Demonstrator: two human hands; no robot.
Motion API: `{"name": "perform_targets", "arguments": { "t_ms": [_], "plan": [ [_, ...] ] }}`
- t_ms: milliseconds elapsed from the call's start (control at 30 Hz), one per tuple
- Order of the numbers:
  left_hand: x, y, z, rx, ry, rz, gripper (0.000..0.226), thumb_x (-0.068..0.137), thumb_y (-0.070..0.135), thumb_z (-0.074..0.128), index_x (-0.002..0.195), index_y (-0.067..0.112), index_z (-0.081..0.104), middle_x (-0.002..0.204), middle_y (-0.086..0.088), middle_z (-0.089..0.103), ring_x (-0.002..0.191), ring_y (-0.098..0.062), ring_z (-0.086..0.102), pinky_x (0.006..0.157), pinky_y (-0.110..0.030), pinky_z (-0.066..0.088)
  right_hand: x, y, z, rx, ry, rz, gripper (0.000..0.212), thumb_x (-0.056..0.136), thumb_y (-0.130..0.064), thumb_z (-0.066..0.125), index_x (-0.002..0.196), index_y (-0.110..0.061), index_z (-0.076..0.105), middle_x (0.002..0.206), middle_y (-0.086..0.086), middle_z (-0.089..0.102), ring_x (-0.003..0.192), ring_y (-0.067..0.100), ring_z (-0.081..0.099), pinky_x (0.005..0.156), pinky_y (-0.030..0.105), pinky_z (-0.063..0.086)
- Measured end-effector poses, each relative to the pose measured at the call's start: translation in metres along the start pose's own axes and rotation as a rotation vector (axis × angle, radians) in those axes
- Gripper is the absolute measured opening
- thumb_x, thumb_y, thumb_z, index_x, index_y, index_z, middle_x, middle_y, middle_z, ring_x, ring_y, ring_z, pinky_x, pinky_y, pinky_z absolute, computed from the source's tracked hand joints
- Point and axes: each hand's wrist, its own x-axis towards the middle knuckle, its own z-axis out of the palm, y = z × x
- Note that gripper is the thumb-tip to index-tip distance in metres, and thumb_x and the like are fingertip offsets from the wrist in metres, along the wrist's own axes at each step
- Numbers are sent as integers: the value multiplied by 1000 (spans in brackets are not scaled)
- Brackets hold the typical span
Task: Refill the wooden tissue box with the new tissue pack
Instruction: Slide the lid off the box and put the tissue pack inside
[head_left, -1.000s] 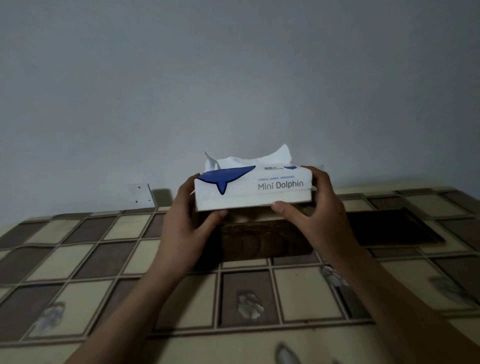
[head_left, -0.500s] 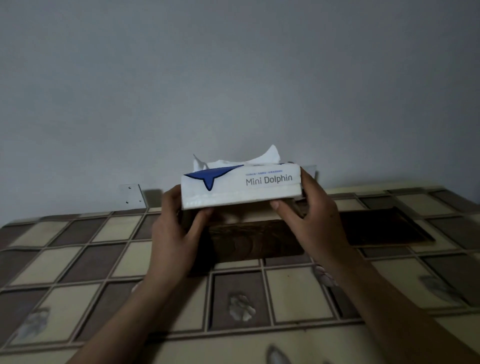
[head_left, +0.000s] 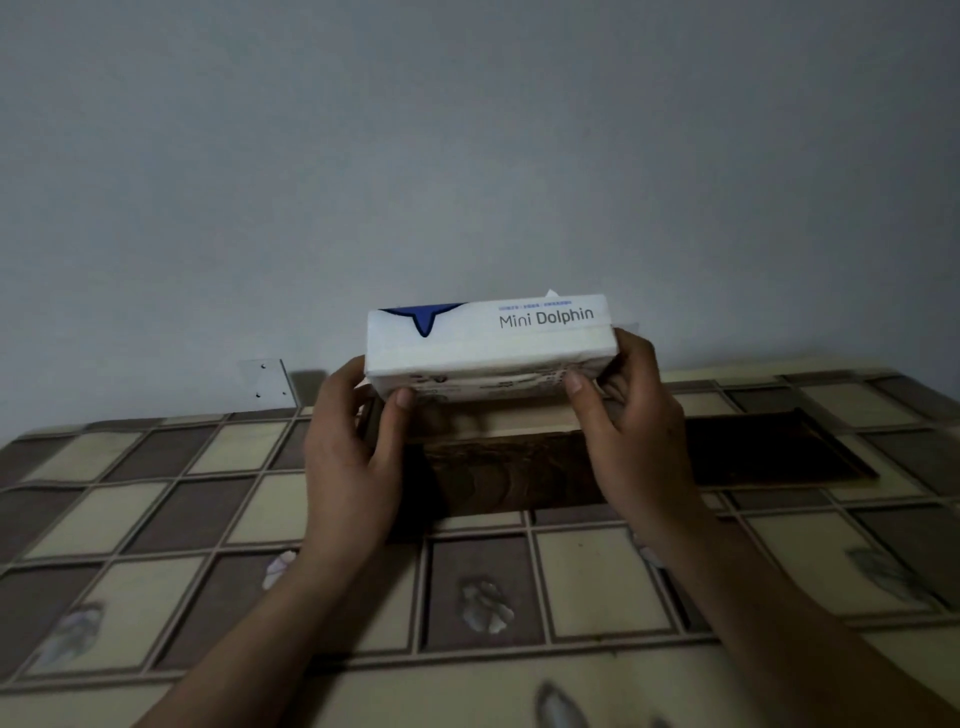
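Note:
A white tissue pack printed "Mini Dolphin" with a blue dolphin shape hangs just above the dark wooden tissue box. My left hand grips the pack's left end, thumb under its front edge. My right hand grips its right end the same way. The pack is tilted so its front side and part of its underside face me. Only a small tip of tissue shows above its top at the right. The box's open top is mostly hidden behind the pack and my hands.
A dark flat wooden panel lies on the checkered tablecloth right of the box. A small clear plate with screws leans on the grey wall behind. The table's far edge meets the wall.
The pack has been lifted slightly and tipped back, so the loose tissue on top is now nearly hidden and its underside shows. Both hands kept their hold.

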Motion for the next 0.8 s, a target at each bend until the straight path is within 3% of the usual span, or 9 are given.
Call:
{"name": "perform_targets", "arguments": {
  "t_ms": [67,167,300,467,533,633,700,800],
  "plan": [
    [0,2,0,-5,5,-16,30,97,28,58,124,14,56,113,2,67,105,-2,61,84,-20,49,0,-1,1,7,3,-9,38,93,-21,60,125,-38,46,114,-9,65,108,7,62,85,15,49],
    [0,2,0,-30,24,-38,26,99,23,56,122,12,58,110,1,67,101,6,61,80,-12,48,-1,-1,2,3,0,-15,36,95,-19,56,127,-32,50,115,-8,66,108,5,62,87,15,49],
    [0,2,-2,3,22,-30,24,101,20,51,123,15,59,116,-4,62,107,-13,62,86,-31,52,0,1,2,-67,-2,-28,34,98,-21,52,132,-20,55,115,-1,67,105,8,63,83,22,52],
    [0,5,-2,21,34,-29,26,100,19,51,123,15,62,113,-1,61,99,-17,62,84,-31,51,1,3,1,-176,31,-63,28,97,-17,53,122,-12,63,104,4,64,95,15,61,72,12,42],
    [0,6,-1,-18,46,-71,23,100,18,53,121,21,61,110,3,65,99,-12,64,81,-27,52,0,1,1,-162,46,-66,29,97,-17,54,124,-13,63,104,1,64,95,12,61,74,11,44],
    [0,9,-2,-65,75,-104,23,98,17,56,119,28,55,106,22,67,98,3,64,79,-13,48,0,-1,1,-42,83,-19,37,95,-19,58,132,-17,59,103,-12,67,93,-3,64,76,5,47],
    [-1,10,-3,-68,69,-94,21,98,16,56,117,24,56,106,26,67,97,3,64,78,-12,48,-1,-1,1,84,121,24,32,93,-18,63,124,-20,62,101,-21,67,95,-8,66,77,7,50],
    [-2,12,-4,-73,45,-80,22,99,15,55,119,21,60,105,23,69,93,0,65,75,-13,48,-1,0,0,151,168,46,15,91,-18,65,106,-21,65,97,-18,70,92,-3,69,76,16,56]
  ]
}}
